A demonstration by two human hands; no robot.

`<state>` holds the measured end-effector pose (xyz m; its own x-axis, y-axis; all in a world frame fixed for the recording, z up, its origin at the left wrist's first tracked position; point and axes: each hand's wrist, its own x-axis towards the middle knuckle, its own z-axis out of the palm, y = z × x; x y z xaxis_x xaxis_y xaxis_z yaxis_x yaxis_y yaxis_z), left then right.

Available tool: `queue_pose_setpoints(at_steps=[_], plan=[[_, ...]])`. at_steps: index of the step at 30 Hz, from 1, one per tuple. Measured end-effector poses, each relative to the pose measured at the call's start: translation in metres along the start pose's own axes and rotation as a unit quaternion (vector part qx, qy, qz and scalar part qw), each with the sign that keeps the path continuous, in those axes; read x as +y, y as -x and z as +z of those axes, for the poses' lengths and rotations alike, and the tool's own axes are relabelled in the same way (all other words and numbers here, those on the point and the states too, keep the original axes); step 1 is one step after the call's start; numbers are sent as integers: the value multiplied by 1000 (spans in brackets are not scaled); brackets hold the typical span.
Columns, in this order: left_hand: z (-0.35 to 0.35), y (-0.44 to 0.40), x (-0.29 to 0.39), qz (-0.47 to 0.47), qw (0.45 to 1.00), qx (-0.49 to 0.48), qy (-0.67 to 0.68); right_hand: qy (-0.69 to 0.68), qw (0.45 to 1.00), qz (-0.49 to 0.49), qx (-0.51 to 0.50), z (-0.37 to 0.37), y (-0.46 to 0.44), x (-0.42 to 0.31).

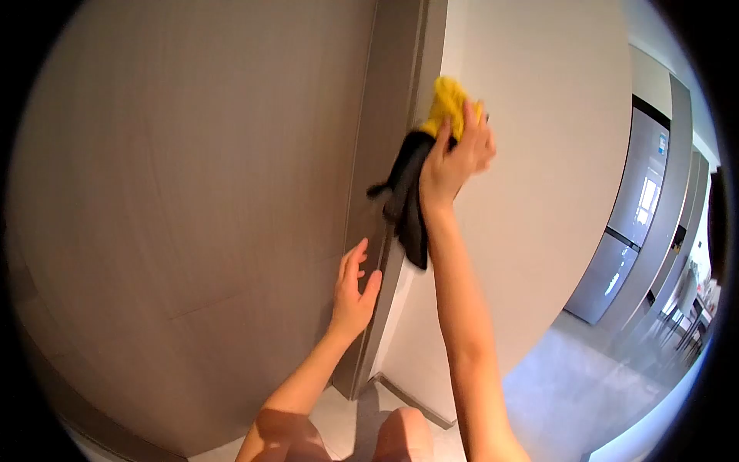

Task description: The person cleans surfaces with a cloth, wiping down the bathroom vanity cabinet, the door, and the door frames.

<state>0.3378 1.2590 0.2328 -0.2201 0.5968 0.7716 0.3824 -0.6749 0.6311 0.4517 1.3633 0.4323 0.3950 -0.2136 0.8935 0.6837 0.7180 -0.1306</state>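
Here, upper centre, our right hand (pixel 458 158) is gripping the cloth (pixel 408 173), best spread flat along the door frame (pixel 396 69); below, our left hand (pixel 355 299) is hovering empty, uncurled.

Left side: brown panel (pixel 192 192), broad and flat, a solid barrier beyond the left hand (pixel 352 304)!
Middle: brown frame (pixel 396 85) runs upright, and here's the cloth (pixel 412 162) dangling across it, blocking the left hand's line up to the right hand (pixel 459 154).
Under the cloth: a gap between the forearms, a knee (pixel 405 435) at its foot.
Right side: pale wall (pixel 546 169) bars forward reach, but there's room sideways along its face!
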Motion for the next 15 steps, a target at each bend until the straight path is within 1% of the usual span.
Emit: queue_pose_setpoints(at_steps=[1,2,3,4,5,6,7,9,10,11,12,14,15], plan=[[-3,-8,-2,-16,999,-1,28,-2,1000,-2,6,22,-14,-2],[-11,-17,-11,-20,999,-2,26,-70,994,56,-55,50,-20,-8],[-14,-19,-22,-17,999,-1,27,-138,977,114,-119,66,-19,-14],[-16,-16,-33,-39,999,-6,35,-47,988,31,-144,65,-6,-22],[-17,-12,-45,-61,997,-12,44,46,984,-53,-166,58,10,-27],[-16,-4,-57,-69,997,-8,30,-5,983,-71,-170,50,19,-27],[-15,8,-76,-71,997,-9,32,-27,982,-71,-174,39,36,-26],[-10,33,-106,-126,992,-13,13,-58,980,-65,-181,15,87,-11],[-10,47,-120,-129,992,-13,12,-70,978,-60,-189,0,120,-4],[-10,60,-131,-151,988,-16,-6,-71,978,-52,-189,-14,154,1],[-10,69,-141,-174,984,-19,-22,-85,974,-28,-209,-30,186,5],[-8,90,-158,-193,981,-25,-26,-48,969,14,-241,-63,257,8],[-9,99,-165,-208,977,-30,-33,-54,967,6,-247,-76,287,12]])
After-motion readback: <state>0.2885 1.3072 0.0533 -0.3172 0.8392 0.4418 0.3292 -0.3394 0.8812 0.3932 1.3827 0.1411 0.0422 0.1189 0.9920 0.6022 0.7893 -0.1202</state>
